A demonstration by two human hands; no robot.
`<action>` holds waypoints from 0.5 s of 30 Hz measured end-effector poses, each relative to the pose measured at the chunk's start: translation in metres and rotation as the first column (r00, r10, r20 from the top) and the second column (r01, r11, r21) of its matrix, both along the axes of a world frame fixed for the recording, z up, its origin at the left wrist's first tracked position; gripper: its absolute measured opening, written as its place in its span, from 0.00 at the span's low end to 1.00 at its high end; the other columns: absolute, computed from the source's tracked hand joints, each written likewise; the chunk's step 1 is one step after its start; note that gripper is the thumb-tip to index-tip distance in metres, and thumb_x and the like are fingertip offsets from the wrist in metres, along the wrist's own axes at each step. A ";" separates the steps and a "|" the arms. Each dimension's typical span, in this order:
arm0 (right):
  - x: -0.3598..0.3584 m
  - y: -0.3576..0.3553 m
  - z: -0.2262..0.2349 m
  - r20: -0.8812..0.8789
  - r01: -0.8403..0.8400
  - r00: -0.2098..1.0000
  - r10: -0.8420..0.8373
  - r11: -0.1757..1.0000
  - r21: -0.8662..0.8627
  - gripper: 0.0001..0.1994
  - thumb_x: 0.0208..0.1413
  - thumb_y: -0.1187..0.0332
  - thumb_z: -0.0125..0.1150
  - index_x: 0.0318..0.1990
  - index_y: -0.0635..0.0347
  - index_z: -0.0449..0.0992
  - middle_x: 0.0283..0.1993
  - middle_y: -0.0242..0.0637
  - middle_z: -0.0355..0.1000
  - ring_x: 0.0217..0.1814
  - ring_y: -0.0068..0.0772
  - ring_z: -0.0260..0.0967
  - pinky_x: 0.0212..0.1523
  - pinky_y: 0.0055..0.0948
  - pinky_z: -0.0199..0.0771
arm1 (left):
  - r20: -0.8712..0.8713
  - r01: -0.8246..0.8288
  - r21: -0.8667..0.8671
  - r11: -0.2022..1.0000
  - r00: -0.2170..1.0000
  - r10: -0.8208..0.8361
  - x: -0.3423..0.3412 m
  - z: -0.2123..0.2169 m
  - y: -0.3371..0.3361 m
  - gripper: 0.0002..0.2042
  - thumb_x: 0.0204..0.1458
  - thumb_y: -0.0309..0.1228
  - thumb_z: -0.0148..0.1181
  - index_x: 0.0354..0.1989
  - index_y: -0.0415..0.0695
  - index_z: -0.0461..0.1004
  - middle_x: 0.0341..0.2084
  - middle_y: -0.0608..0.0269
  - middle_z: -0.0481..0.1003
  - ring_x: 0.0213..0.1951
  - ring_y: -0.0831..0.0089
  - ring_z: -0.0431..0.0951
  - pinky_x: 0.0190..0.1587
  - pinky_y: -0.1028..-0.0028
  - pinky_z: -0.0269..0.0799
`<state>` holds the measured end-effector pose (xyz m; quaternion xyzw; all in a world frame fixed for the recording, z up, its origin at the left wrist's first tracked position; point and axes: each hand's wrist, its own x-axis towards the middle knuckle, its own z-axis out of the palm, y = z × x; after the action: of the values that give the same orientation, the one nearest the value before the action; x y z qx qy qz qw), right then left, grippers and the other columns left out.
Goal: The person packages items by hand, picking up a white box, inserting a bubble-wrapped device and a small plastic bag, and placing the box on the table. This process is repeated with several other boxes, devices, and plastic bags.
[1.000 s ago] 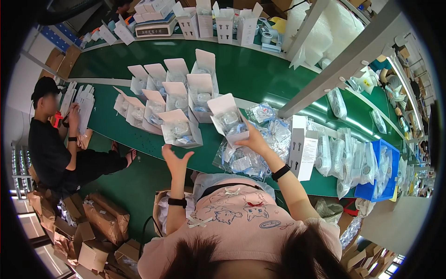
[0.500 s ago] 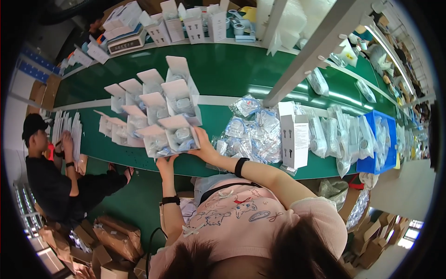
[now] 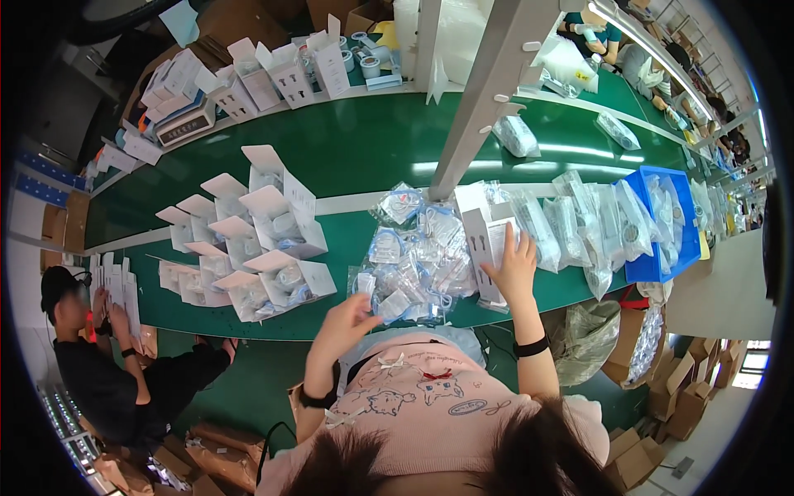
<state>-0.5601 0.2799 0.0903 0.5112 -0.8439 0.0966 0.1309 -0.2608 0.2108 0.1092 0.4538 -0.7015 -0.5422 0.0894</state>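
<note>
From my remote view, the right hand [image 3: 514, 266] is spread wide at a white box [image 3: 486, 248] on the bench, thumb and fingers well apart, not closed round it. Left hand [image 3: 343, 324]: fingers half curled at the packets' near edge; I cannot tell if it pinches one. Both wrists bend inward. Packets [image 3: 434, 252]: clear, crinkled plastic, heaped left of the box.

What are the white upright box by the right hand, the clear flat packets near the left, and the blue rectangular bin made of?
White upright box: likely paperboard, smooth finish; crisp folded edges.
Clear flat packets: probably plastic film, glossy; creases and bright glints.
Blue rectangular bin: apparently moulded plastic, smooth; stiff walls, even colour, though painted metal isn't ruled out.
</note>
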 end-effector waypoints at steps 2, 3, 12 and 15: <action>-0.015 0.012 -0.016 0.337 0.111 0.930 -0.145 0.987 0.120 0.41 0.29 0.64 0.64 0.57 0.53 0.53 0.48 0.50 0.55 0.49 0.52 0.55 0.47 0.41 0.60 | -0.155 0.140 0.005 0.990 0.978 -0.137 -0.048 0.000 -0.010 0.27 0.41 0.31 0.61 0.50 0.41 0.58 0.42 0.53 0.67 0.40 0.71 0.71 0.34 0.75 0.69; -0.019 0.017 -0.018 0.484 0.141 0.848 -0.217 0.972 0.190 0.42 0.29 0.64 0.64 0.58 0.53 0.51 0.48 0.51 0.55 0.49 0.52 0.55 0.47 0.39 0.60 | -0.259 0.154 0.019 0.988 0.955 -0.144 -0.070 -0.005 -0.012 0.33 0.39 0.30 0.62 0.54 0.45 0.50 0.46 0.52 0.62 0.45 0.68 0.66 0.37 0.74 0.68; -0.001 -0.002 0.061 0.799 -0.472 0.491 0.347 0.877 -0.090 0.36 0.35 0.67 0.62 0.56 0.59 0.55 0.51 0.53 0.55 0.50 0.48 0.57 0.45 0.33 0.62 | -0.646 -0.116 0.318 0.941 0.700 0.305 -0.149 -0.018 -0.032 0.54 0.31 0.29 0.66 0.57 0.51 0.23 0.53 0.50 0.48 0.55 0.60 0.53 0.51 0.64 0.58; -0.053 -0.049 0.049 0.958 -0.423 0.280 0.069 0.904 0.059 0.26 0.41 0.68 0.60 0.51 0.62 0.62 0.45 0.49 0.65 0.44 0.41 0.65 0.41 0.30 0.65 | -0.679 -0.360 0.275 0.891 0.584 0.445 -0.125 -0.015 -0.049 0.52 0.31 0.26 0.64 0.58 0.50 0.24 0.50 0.53 0.51 0.53 0.63 0.55 0.52 0.67 0.55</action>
<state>-0.6132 0.2308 0.1395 0.4975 -0.6733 0.2635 -0.4793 -0.3861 0.1616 0.0944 0.3521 -0.4556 -0.6789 0.4556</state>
